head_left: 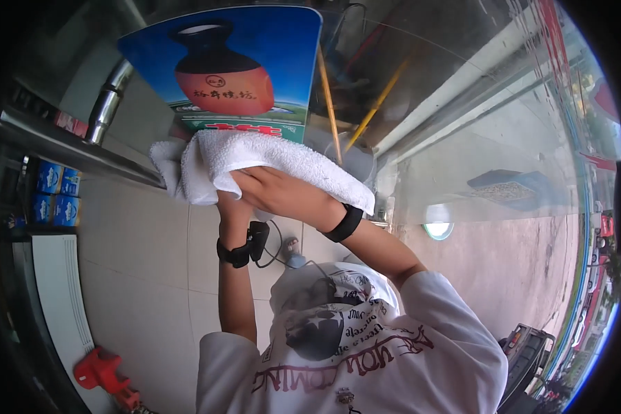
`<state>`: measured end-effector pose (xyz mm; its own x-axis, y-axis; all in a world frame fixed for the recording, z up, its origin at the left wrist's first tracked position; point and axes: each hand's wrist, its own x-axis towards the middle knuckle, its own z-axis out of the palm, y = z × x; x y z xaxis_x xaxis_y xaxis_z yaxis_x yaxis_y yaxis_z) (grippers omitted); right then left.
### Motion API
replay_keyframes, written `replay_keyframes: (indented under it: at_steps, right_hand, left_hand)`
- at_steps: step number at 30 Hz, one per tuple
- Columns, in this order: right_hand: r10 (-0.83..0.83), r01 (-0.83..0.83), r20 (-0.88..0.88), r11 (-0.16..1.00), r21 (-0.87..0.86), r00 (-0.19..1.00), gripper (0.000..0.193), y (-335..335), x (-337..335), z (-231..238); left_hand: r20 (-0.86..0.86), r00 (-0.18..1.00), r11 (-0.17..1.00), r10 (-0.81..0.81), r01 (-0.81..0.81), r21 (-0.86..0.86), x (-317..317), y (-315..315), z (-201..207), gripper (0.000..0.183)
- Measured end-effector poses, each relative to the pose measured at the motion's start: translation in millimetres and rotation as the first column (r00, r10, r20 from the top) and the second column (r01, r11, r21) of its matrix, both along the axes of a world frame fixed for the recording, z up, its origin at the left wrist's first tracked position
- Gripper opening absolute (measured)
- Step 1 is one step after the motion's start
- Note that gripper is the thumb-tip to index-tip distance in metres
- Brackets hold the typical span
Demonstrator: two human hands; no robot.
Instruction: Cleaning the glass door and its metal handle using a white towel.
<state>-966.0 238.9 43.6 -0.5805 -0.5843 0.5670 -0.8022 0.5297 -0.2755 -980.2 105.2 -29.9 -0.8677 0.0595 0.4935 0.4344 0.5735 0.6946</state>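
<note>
A white terry towel (276, 155) is bunched and draped over both my hands, at the lower edge of a blue sign (145, 52) that pictures a dark and red jar. My right hand (276, 192) reaches in from the right, its fingers bent into the towel's near edge and closed on the cloth. My left hand (233, 205) comes up from below, close against the right one. Its fingers are hidden under the towel and behind the right hand, so their grip does not show. Each wrist wears a black band, the left one (236, 254) with a small cabled device.
A metal door handle (107, 103) and rail stand at the left, by blue packs (56, 193). A red plastic stool (102, 372) and a white slatted unit (58, 297) are lower left. Yellow poles (378, 103) lean behind the glass. Tiled floor (138, 255) lies below.
</note>
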Motion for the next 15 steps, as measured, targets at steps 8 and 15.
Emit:
replay_keyframes:
  at_steps: [8,15]
  right_hand:
    - [-0.033,0.033,0.014,0.999,-0.002,0.999,0.048,91,48,-47]
    - [-0.363,0.490,0.452,0.848,-0.202,0.815,0.051,228,132,-57]
  left_hand:
    - [0.036,0.983,0.976,-0.180,0.183,-0.116,23,58,-75,0.032]
    - [-0.307,0.811,0.816,-0.497,0.317,-0.484,81,183,-63,0.049]
